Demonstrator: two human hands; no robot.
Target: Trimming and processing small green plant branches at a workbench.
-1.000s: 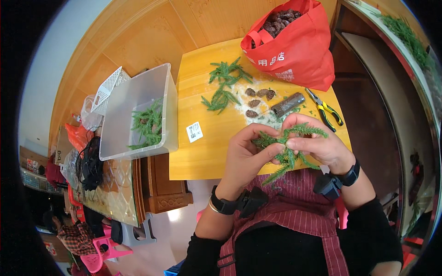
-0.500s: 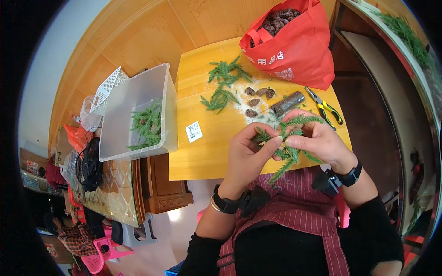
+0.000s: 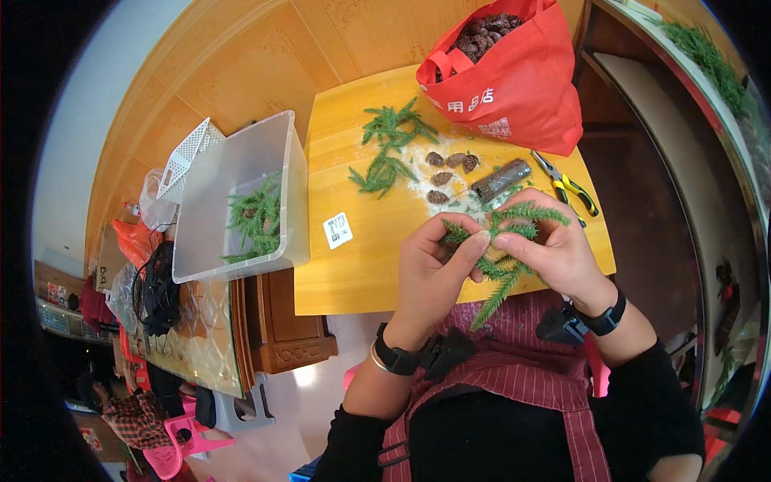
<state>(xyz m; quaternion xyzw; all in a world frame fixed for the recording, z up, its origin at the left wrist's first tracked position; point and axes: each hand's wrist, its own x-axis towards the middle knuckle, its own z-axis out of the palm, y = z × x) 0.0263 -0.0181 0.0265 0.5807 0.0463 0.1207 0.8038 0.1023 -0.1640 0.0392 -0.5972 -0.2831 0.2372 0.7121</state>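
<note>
A green pine sprig (image 3: 504, 293), perhaps artificial, is held between both hands above the near right part of the yellow table (image 3: 353, 277). My left hand (image 3: 434, 265) pinches its middle between thumb and index finger. My right hand (image 3: 562, 257) grips it just beside, the two thumbs almost touching. Whatever lies under the thumbs is hidden. Beyond the hands are several small brown pine cones (image 3: 438, 179) amid whitish bits, and a dark brown roll (image 3: 501, 181). More green sprigs (image 3: 384, 170) rest farther left. Pliers (image 3: 572, 193) with yellow and black handles lie right of the roll.
A red bag (image 3: 530, 88) full of pine cones stands at the table's far right. On the left, a translucent plastic bin (image 3: 293, 193) holds green sprigs. A white label (image 3: 338, 230) lies near it. Another person (image 3: 136, 418) and a pink stool (image 3: 189, 434) are at lower left.
My right hand has shifted slightly, and its thumb has moved closer to the left thumb. The lower branch of the sprig hangs a little differently. Things on the table have not moved.
</note>
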